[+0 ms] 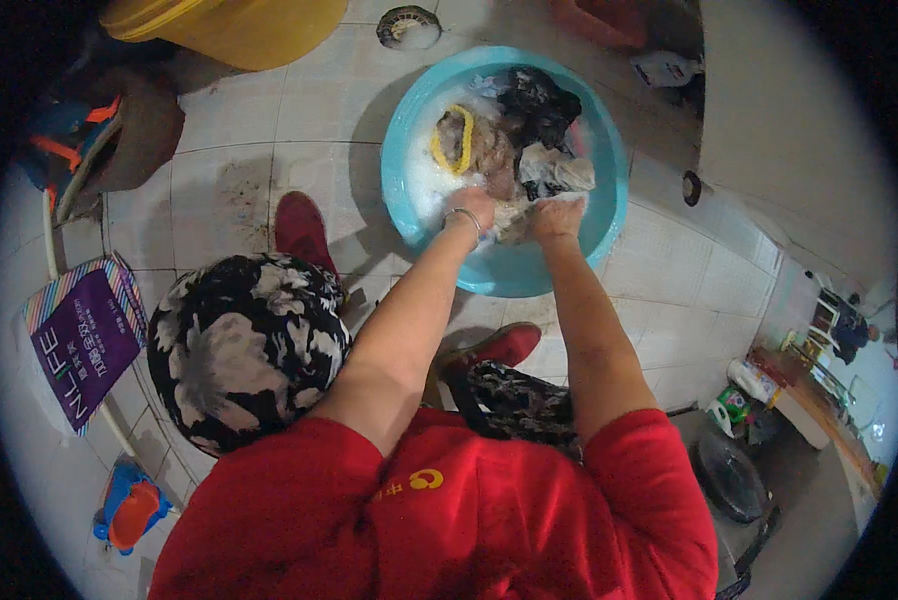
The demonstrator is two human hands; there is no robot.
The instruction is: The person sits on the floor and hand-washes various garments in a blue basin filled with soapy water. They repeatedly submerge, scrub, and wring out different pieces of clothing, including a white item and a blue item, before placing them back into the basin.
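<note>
A round turquoise plastic basin (391, 176) stands on the floor before me, with soapy water and wet laundry in it. Between my hands stretches a pale beige cloth (510, 222). My left hand (473, 207), a bracelet at its wrist, grips the cloth's left end, its fingertips hidden in suds. On the right end, my right hand (558, 217) is closed in a fist. Beyond them lie a brown garment (492, 150) with a yellow braided band (464, 139), a black garment (537, 105) and a crumpled whitish cloth (558, 169). White foam (428, 180) gathers along the left side.
A yellow tub (269, 34) stands at the upper left, near a round floor drain (409, 28). Left of me are a brown bucket (138, 142), a purple detergent bag (85, 345) and a blue-and-orange plastic item (134, 506). At right, a black round lid (730, 476) lies near several bottles.
</note>
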